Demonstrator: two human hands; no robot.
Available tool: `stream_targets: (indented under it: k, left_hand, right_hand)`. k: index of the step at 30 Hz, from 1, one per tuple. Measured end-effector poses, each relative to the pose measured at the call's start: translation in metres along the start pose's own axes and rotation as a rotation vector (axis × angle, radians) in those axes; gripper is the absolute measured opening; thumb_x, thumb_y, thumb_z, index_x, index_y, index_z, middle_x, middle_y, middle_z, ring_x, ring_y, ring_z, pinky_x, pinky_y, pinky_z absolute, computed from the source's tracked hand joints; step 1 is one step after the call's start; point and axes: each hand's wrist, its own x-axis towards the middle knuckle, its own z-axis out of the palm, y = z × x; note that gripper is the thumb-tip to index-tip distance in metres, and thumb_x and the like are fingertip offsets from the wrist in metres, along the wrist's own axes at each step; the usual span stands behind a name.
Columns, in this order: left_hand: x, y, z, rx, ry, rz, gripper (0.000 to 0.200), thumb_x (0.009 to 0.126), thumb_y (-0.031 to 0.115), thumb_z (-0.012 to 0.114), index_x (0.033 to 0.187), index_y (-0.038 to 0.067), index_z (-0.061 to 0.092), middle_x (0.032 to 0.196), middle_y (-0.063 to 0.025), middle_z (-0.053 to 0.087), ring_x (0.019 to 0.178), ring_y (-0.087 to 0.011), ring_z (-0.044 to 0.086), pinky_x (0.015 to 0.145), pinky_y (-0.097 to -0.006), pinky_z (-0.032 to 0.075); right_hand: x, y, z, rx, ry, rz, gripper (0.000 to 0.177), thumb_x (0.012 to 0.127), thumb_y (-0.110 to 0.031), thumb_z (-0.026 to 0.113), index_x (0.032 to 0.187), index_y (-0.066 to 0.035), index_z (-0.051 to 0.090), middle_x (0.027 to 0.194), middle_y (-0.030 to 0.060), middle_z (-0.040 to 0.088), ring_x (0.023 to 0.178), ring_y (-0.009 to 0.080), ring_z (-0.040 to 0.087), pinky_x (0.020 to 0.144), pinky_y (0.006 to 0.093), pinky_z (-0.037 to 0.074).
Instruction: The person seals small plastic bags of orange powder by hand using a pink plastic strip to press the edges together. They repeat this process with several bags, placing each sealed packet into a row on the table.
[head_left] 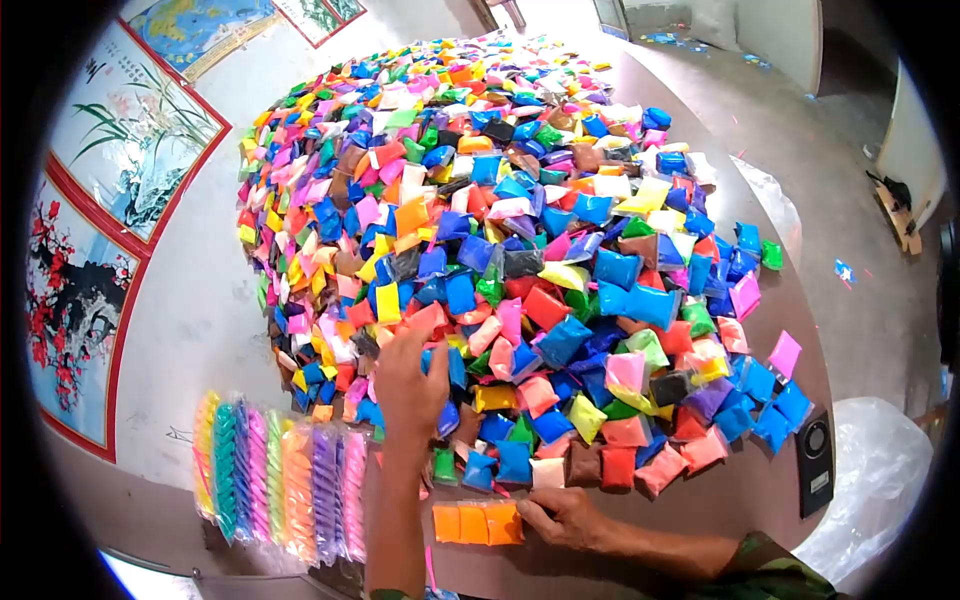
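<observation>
A large heap of small colourful sealed packets (460, 293) covers most of the table. My left hand (408, 385) reaches over the near left part of the heap, its thumb apart from the fingers; the fingertips lie against the packets and show only in part. At the table's near side, my right hand (568, 520) pinches the right end of a flat strip of orange packets (478, 523) in clear plastic. The strip lies just below the heap's near edge, close to a green packet (445, 466) and a blue packet (514, 462).
Several twisted pastel strips in clear wrap (270, 475) lie at the near left. A black device (815, 465) sits on the right table edge (790, 300). Clear plastic bags (870, 480) are beyond it. Framed pictures (140, 130) hang on the left wall.
</observation>
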Motion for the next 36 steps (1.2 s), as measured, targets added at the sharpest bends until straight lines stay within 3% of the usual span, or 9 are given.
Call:
stream_targets:
  k: [6,11,15,19,21,25,27,29,36]
  left_hand:
    - [0.103,-0.059,0.04,0.028,0.083,-0.024,0.037,0.089,0.02,0.077,0.118,0.0,0.066,0.118,-0.0205,0.069,0.111,-0.0388,0.065,0.098,-0.0452,0.051]
    - [0.162,-0.097,0.092,0.1,0.171,0.128,0.054,0.086,0.027,0.077,0.128,-0.004,0.062,0.132,-0.0251,0.063,0.122,-0.0403,0.061,0.106,-0.0454,0.048]
    - [0.17,-0.088,0.105,-0.011,-0.037,-0.078,0.06,0.084,0.034,0.08,0.13,-0.001,0.064,0.124,-0.0216,0.07,0.116,-0.0356,0.067,0.101,-0.0414,0.052]
    - [0.145,-0.077,0.087,-0.101,-0.112,-0.084,0.05,0.085,0.029,0.08,0.126,0.003,0.068,0.111,-0.0191,0.074,0.1,-0.0319,0.073,0.09,-0.0388,0.057]
    - [0.121,-0.072,0.08,-0.093,-0.101,-0.013,0.04,0.086,0.027,0.077,0.118,0.004,0.071,0.11,-0.0184,0.072,0.1,-0.0366,0.071,0.087,-0.0415,0.057]
    - [0.073,-0.033,0.059,-0.263,-0.31,-0.2,0.035,0.089,0.022,0.074,0.118,0.002,0.071,0.108,-0.021,0.074,0.098,-0.0366,0.072,0.086,-0.04,0.057]
    - [0.047,-0.023,0.059,-0.284,-0.204,-0.117,0.033,0.092,0.021,0.071,0.119,0.001,0.07,0.112,-0.0219,0.072,0.101,-0.0375,0.072,0.088,-0.041,0.056]
    - [0.034,-0.015,0.051,-0.281,-0.189,-0.098,0.033,0.094,0.02,0.071,0.121,0.0,0.069,0.11,-0.0187,0.074,0.099,-0.0307,0.073,0.087,-0.0361,0.056]
    - [0.007,0.001,0.023,-0.354,-0.28,-0.111,0.03,0.099,0.021,0.068,0.122,0.002,0.071,0.112,-0.0165,0.074,0.1,-0.027,0.072,0.087,-0.0341,0.055]
  right_hand:
    - [0.002,0.001,-0.002,-0.019,-0.028,0.026,0.029,0.102,-0.023,0.064,0.089,0.001,0.073,0.076,0.02,0.069,0.064,0.0307,0.07,0.059,0.0421,0.056]
    - [0.003,0.001,-0.001,-0.015,-0.01,0.041,0.023,0.099,-0.019,0.067,0.09,0.001,0.076,0.078,0.0166,0.073,0.065,0.026,0.071,0.059,0.0365,0.057]
    - [0.004,-0.001,-0.001,-0.025,0.033,0.006,0.021,0.097,-0.018,0.07,0.091,0.001,0.075,0.079,0.0167,0.073,0.066,0.0265,0.071,0.06,0.0372,0.058]
    - [0.001,0.009,0.004,-0.027,0.052,-0.028,0.019,0.095,-0.017,0.072,0.091,0.002,0.075,0.079,0.0165,0.073,0.066,0.0263,0.072,0.06,0.0362,0.058]
    - [0.001,0.008,0.005,-0.048,0.045,-0.045,0.02,0.096,-0.018,0.071,0.091,0.002,0.074,0.079,0.0168,0.073,0.067,0.0277,0.072,0.06,0.037,0.058]
    - [0.001,0.008,0.003,-0.04,0.014,-0.043,0.025,0.099,-0.021,0.068,0.093,0.002,0.074,0.08,0.0184,0.072,0.068,0.0312,0.072,0.06,0.0397,0.058]
    - [0.001,0.009,0.004,-0.06,0.03,-0.065,0.026,0.099,-0.022,0.068,0.095,0.003,0.075,0.08,0.0182,0.073,0.069,0.0306,0.072,0.06,0.0395,0.058]
    - [0.0,0.005,0.001,-0.038,0.005,-0.025,0.027,0.101,-0.022,0.065,0.096,0.003,0.075,0.081,0.0172,0.073,0.069,0.0278,0.072,0.06,0.0388,0.058]
    - [0.001,0.004,0.0,-0.05,-0.021,-0.025,0.029,0.104,-0.021,0.063,0.096,0.004,0.075,0.079,0.0169,0.073,0.067,0.0259,0.071,0.059,0.0377,0.058]
